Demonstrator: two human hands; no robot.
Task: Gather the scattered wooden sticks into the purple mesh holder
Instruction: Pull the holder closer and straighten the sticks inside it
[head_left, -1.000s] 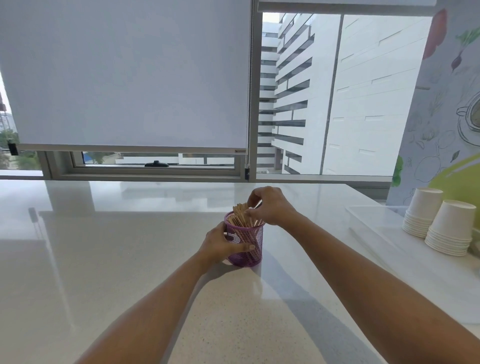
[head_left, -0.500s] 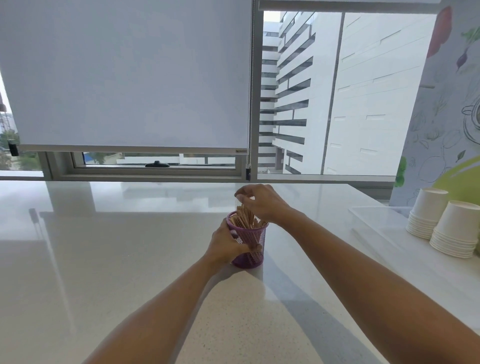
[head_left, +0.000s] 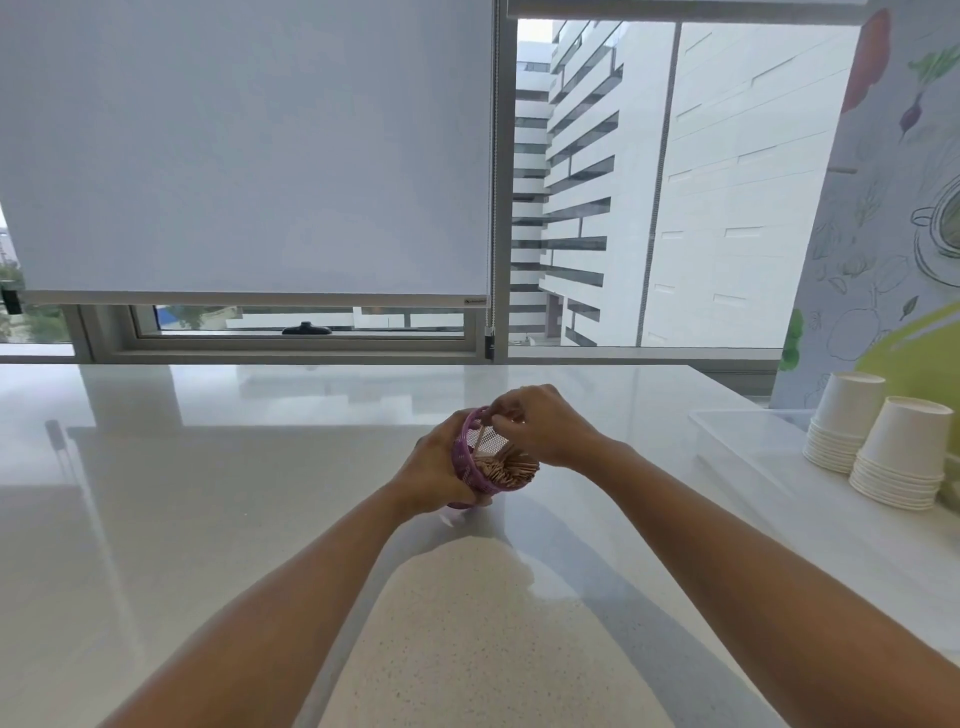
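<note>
Over the speckled counter (head_left: 467, 623), two forearms reach forward. The left hand (head_left: 434, 470) wraps its curled fingers round the purple mesh holder (head_left: 467, 470) and tips it, mouth toward the person, probably so the wooden sticks (head_left: 506, 470) settle together and the opening is easier to reach. The right hand (head_left: 545, 428) sits at the upper rim, fingers bent, apparently pinching one stick just inside the mouth. No loose sticks show on the counter. Farther right stand stacked paper cups (head_left: 898, 452).
</note>
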